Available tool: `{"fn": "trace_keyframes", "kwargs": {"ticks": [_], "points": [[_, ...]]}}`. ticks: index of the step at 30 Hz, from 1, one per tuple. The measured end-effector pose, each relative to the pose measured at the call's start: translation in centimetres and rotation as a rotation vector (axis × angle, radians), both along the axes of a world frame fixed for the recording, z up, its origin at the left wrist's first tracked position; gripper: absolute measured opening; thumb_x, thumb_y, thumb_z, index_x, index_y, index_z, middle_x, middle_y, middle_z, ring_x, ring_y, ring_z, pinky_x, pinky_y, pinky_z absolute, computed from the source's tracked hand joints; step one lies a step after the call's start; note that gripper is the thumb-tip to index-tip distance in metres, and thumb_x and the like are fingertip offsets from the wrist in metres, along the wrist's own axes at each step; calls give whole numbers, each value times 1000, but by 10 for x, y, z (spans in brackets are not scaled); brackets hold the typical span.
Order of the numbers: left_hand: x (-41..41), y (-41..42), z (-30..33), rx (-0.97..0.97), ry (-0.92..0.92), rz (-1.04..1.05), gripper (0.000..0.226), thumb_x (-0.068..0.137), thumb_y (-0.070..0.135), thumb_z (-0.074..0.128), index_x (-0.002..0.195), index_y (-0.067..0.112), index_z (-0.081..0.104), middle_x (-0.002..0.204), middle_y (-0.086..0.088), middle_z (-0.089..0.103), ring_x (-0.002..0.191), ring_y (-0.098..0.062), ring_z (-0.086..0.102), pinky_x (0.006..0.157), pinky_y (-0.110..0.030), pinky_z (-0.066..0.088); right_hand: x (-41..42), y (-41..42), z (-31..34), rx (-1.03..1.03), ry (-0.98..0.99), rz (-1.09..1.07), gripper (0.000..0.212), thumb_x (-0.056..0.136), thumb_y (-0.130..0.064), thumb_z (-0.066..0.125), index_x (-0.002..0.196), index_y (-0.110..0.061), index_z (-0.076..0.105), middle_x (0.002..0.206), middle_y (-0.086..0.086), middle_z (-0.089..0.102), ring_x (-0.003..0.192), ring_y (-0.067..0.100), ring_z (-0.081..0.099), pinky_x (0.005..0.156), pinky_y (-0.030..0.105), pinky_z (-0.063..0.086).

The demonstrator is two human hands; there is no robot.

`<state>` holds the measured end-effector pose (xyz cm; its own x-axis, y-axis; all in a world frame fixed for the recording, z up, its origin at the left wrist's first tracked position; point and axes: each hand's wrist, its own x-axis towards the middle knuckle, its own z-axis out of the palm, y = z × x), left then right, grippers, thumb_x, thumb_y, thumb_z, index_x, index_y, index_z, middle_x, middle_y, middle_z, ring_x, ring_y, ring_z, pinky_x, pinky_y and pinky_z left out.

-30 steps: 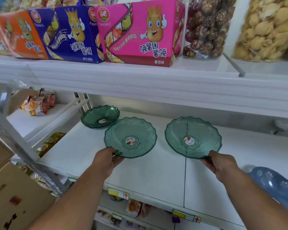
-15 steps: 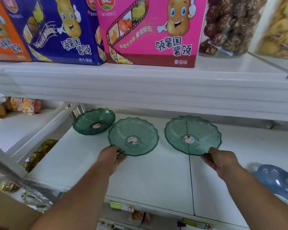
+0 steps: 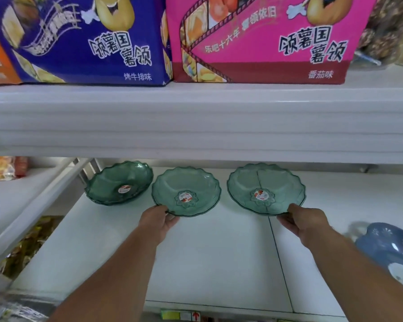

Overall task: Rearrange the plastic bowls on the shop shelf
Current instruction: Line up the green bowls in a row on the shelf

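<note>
Three clear green scalloped plastic bowls stand in a row on the white shop shelf (image 3: 209, 259). My left hand (image 3: 157, 220) pinches the near rim of the middle bowl (image 3: 186, 190). My right hand (image 3: 305, 219) grips the near rim of the right bowl (image 3: 265, 188). The left bowl (image 3: 119, 182) sits tilted at the back left, its edge close to the middle bowl, and seems to be a short stack. Each bowl has a red and white sticker in its centre.
A blue flowered bowl (image 3: 393, 249) lies at the right edge of the shelf. The upper shelf (image 3: 200, 122) hangs low over the bowls, carrying a blue snack box (image 3: 86, 38) and a pink one (image 3: 265, 38). Snack packets (image 3: 2, 166) fill the left bay.
Both bowls have slid back toward the rear of the shelf with my hands still on their rims. My head has moved closer and lower.
</note>
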<state>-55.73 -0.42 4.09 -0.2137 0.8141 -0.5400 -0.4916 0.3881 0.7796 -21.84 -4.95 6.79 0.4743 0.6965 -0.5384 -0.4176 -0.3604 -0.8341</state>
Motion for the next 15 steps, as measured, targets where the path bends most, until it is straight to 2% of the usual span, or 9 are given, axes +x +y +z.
{"fn": "trace_keyframes", "kwargs": {"ticks": [4, 10, 15], "points": [[0, 10, -4, 8, -24, -16, 21, 96, -8, 45, 114, -3, 55, 99, -18, 65, 101, -33, 63, 84, -43, 53, -4, 5, 0, 5, -7, -21, 10, 93, -1, 60, 86, 6, 59, 89, 22, 66, 71, 29, 65, 46, 32, 59], [-2, 24, -15, 15, -22, -51, 22, 96, -8, 46, 115, -4, 56, 98, -18, 65, 88, -29, 64, 86, -42, 52, -12, 8, -1, 21, -6, -22, 16, 93, -1, 61, 105, 10, 61, 97, 25, 67, 73, 29, 66, 51, 36, 61], [-3, 32, -24, 5, -52, -64, 26, 98, -5, 41, 121, -2, 53, 100, -19, 62, 87, -29, 63, 92, -44, 50, -20, 6, 2, 48, 17, -35, 8, 92, 2, 57, 90, 8, 61, 85, 21, 66, 70, 28, 66, 44, 28, 59]]}}
